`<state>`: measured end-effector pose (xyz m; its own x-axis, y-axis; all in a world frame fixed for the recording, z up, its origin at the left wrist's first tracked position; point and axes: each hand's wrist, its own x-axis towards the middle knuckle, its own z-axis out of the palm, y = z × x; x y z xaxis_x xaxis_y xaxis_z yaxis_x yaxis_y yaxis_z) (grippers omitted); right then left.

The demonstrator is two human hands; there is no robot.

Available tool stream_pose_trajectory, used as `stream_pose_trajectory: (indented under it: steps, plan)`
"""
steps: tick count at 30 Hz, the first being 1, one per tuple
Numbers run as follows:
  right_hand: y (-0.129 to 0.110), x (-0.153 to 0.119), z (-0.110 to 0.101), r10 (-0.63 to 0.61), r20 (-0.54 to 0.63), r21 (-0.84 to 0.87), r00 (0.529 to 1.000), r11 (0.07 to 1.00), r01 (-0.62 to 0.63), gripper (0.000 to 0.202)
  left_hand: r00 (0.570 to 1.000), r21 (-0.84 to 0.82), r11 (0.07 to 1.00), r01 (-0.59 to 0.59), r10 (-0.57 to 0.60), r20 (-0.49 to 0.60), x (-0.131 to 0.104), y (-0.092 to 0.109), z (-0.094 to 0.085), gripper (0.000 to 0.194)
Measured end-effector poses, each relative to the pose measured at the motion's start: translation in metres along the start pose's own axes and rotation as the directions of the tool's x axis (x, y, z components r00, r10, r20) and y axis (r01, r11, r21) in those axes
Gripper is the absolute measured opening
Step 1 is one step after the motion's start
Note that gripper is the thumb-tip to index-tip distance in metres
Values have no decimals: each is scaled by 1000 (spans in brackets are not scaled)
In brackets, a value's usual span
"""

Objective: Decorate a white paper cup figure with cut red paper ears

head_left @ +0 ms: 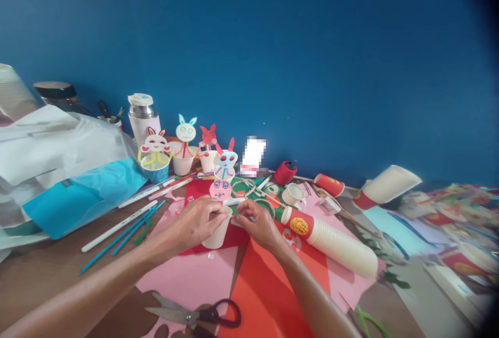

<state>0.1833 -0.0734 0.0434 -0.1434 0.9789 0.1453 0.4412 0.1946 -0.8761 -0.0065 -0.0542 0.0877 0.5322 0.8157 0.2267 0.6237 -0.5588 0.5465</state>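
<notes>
A plain white paper cup (pixel 217 235) stands upright before me on coloured paper. My left hand (pixel 200 219) is closed at its rim, the fingers bent over the upper edge. A pink paper face (pixel 220 190) with drawn eyes and mouth shows just above that hand; whether it joins the cup is hidden. To the right of the cup, my right hand (pixel 258 222) is pinched, and what lies between its fingertips is too small to make out. Behind stand several finished cup figures, among them a blue-faced rabbit (pixel 226 159) and a red-faced one (pixel 208 135).
Black-handled scissors (pixel 191 317) lie open at the front on pink paper. A long stack of paper cups (pixel 339 242) rests at right. Orange paper (pixel 278 291) spreads between my arms. White and blue bags (pixel 81 197) fill the left, beside a thermos (pixel 143 117).
</notes>
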Motion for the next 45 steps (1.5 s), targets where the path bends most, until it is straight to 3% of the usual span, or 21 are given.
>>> stream_pose_trajectory:
  steps: [7,15,26,35,40,45]
  plan:
    - [2,0,0,71,59,218,996,973,-82,13,1000,34,999,12,-12,-11,1,3,-5,27]
    - [6,2,2,75,64,255,995,963,-89,23,1000,11,1000,6,-6,-4,1,2,-5,24]
    - [4,-1,1,57,54,-9,997,998,-57,21,1000,-8,1000,30,-30,-3,2,4,-7,25]
    - [9,0,6,101,25,77,995,992,-103,22,999,-8,999,38,-38,9,4,4,-7,26]
    - [8,3,6,146,59,305,988,939,-157,27,999,-7,1000,15,-16,-49,3,-4,-7,28]
    - [7,4,2,148,11,269,989,952,-145,27,986,-1,999,43,-43,-164,8,-24,-32,25]
